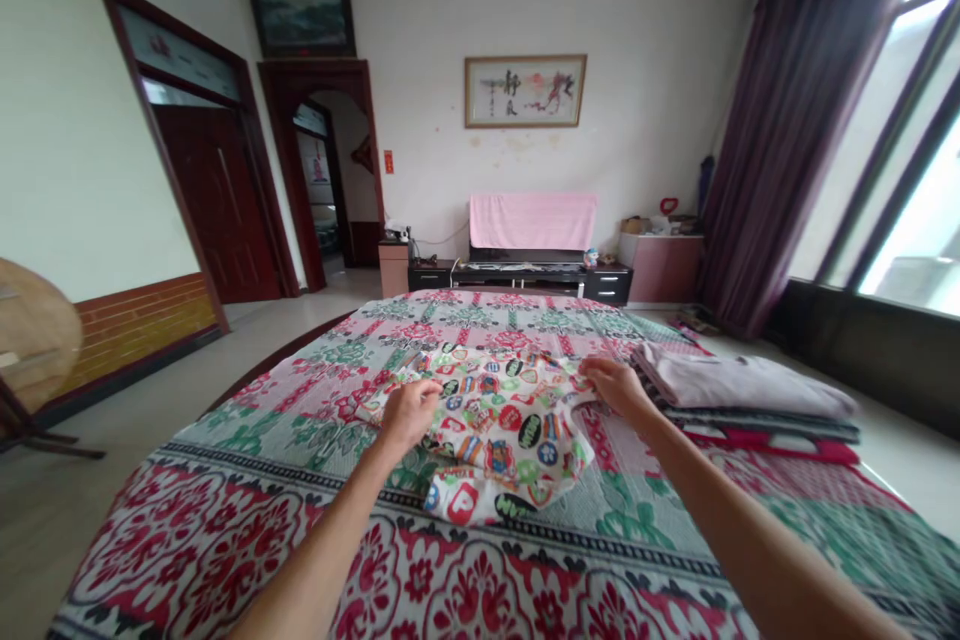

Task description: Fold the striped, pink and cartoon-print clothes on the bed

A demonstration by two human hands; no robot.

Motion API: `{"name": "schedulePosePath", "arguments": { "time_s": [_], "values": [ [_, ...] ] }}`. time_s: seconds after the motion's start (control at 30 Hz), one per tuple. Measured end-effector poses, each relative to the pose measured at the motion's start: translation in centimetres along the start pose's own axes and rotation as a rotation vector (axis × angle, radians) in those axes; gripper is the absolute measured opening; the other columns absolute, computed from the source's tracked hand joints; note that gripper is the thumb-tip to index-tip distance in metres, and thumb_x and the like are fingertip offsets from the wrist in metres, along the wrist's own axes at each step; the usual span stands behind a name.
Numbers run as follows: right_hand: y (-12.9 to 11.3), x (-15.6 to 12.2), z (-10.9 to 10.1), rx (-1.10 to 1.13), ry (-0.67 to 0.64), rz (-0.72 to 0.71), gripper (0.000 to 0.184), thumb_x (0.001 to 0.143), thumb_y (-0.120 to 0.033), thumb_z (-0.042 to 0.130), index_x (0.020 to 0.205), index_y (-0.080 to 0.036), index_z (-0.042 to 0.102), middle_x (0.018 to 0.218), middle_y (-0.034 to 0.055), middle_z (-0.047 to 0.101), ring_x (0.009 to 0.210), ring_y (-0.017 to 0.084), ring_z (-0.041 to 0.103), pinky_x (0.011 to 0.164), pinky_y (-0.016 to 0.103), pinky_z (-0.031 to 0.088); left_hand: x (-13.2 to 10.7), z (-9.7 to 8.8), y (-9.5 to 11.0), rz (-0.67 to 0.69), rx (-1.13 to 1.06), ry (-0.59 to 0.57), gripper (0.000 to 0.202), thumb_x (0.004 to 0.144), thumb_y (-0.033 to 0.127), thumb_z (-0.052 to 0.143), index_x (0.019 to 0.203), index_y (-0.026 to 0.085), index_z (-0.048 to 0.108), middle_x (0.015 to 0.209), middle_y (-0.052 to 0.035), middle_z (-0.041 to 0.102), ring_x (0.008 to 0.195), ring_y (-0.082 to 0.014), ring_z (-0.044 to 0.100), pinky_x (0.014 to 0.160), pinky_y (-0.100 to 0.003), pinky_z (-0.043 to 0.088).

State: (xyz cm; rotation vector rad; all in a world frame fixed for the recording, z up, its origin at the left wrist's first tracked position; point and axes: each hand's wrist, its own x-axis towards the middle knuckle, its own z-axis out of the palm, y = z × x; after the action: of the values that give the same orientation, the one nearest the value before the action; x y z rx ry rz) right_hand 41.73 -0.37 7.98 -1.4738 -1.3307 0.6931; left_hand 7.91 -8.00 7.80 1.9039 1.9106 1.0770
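A small, light-coloured garment (517, 420) with a bright cartoon print lies spread on the patterned cloth (300, 460) in front of me. Its fabric is rumpled, and one part is folded over at the near edge. My left hand (412, 412) is closed in a pinch at the garment's left side. At its upper right, my right hand (611, 383) pinches the edge by the opening there. Both hands rest low, close to the cloth. The fingertips are partly hidden, and the garment's exact cut cannot be made out.
A stack of folded clothes (750, 390) sits on the cloth to the right. Beyond the far edge stands a low black cabinet (431, 278), with a pink towel (532, 220) draped above it. A round wooden board (34, 335) leans at the left.
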Motion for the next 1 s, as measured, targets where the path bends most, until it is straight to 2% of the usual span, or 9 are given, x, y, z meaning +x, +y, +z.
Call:
{"name": "schedulePosePath", "arguments": {
  "time_s": [0.1,0.23,0.3,0.37,0.5,0.63,0.8,0.9,1.0],
  "values": [
    [0.0,-3.9,2.3,0.097,-0.311,-0.127,0.027,0.068,-0.035,0.061,0.085,-0.016,0.068,0.071,0.0040,0.068,0.058,0.015,0.059,0.051,0.025,0.043,0.9,-0.8,-4.7,-0.176,0.189,0.155,0.030,0.080,0.022,0.045,0.096,0.021,0.070,0.095,-0.0056,0.072,0.088,-0.0209,0.065,0.078,-0.029,0.047],
    [-2.4,-8.9,5.3,0.026,-0.631,-0.414,0.024,0.079,-0.036,0.054,0.080,-0.017,0.068,0.068,0.0015,0.065,0.061,0.013,0.057,0.055,0.024,0.043,0.6,-0.1,-9.1,-0.127,0.311,0.261,0.031,0.079,0.014,0.044,0.093,0.020,0.070,0.105,-0.0061,0.069,0.098,-0.0201,0.062,0.087,-0.028,0.044],
    [-3.8,-11.1,6.5,-0.045,-0.683,-0.578,0.022,0.083,-0.032,0.051,0.084,-0.018,0.068,0.081,0.0036,0.067,0.073,0.015,0.060,0.065,0.026,0.046,0.3,0.4,-10.2,-0.087,0.344,0.255,0.032,0.077,0.012,0.043,0.091,0.019,0.071,0.105,-0.0064,0.069,0.099,-0.0201,0.061,0.091,-0.028,0.043],
    [-4.6,-13.1,7.3,-0.080,-0.722,-0.708,0.024,0.084,-0.032,0.051,0.098,-0.019,0.066,0.097,0.0064,0.067,0.088,0.017,0.060,0.078,0.029,0.047,0.2,0.7,-10.9,-0.049,0.379,0.228,0.033,0.076,0.011,0.042,0.092,0.018,0.071,0.105,-0.0063,0.069,0.101,-0.0200,0.060,0.095,-0.029,0.042],
    [-4.2,-15.6,8.4,-0.224,-0.750,-0.828,0.050,0.073,-0.032,0.063,0.121,-0.019,0.056,0.122,0.0117,0.058,0.109,0.024,0.054,0.094,0.037,0.042,0.3,0.7,-11.4,-0.053,0.434,0.201,0.034,0.077,0.012,0.044,0.101,0.018,0.068,0.109,-0.0070,0.067,0.105,-0.0195,0.058,0.098,-0.028,0.039],
    [-2.5,-16.3,9.4,-0.305,-0.720,-0.821,0.051,0.069,-0.016,0.057,0.120,-0.020,0.056,0.123,0.0095,0.058,0.111,0.024,0.052,0.097,0.038,0.039,0.5,0.3,-11.5,-0.102,0.429,0.169,0.034,0.080,0.013,0.046,0.108,0.015,0.064,0.115,-0.0096,0.065,0.109,-0.0194,0.056,0.099,-0.029,0.038],
    [-1.9,-15.8,10.0,-0.182,-0.707,-0.791,0.033,0.075,-0.007,0.041,0.094,-0.022,0.064,0.107,0.0041,0.065,0.099,0.019,0.057,0.091,0.033,0.040,0.7,0.2,-11.8,-0.138,0.440,0.166,0.035,0.079,0.014,0.049,0.111,0.012,0.063,0.120,-0.0141,0.062,0.113,-0.0210,0.055,0.100,-0.030,0.037],
    [-2.1,-14.5,9.1,-0.033,-0.728,-0.573,0.026,0.078,-0.014,0.038,0.085,-0.020,0.062,0.081,0.0016,0.065,0.076,0.015,0.058,0.072,0.027,0.044,0.8,0.3,-11.9,-0.141,0.447,0.166,0.034,0.079,0.014,0.047,0.108,0.011,0.065,0.119,-0.0146,0.062,0.113,-0.0215,0.055,0.101,-0.030,0.037],
    [-2.2,-12.2,7.3,0.092,-0.697,-0.283,0.020,0.079,-0.025,0.039,0.071,-0.019,0.056,0.061,-0.0024,0.055,0.055,0.012,0.048,0.054,0.023,0.038,0.7,0.2,-11.8,-0.132,0.442,0.164,0.033,0.079,0.015,0.046,0.104,0.015,0.067,0.115,-0.0110,0.065,0.111,-0.0209,0.056,0.100,-0.031,0.037]
  ]
}}
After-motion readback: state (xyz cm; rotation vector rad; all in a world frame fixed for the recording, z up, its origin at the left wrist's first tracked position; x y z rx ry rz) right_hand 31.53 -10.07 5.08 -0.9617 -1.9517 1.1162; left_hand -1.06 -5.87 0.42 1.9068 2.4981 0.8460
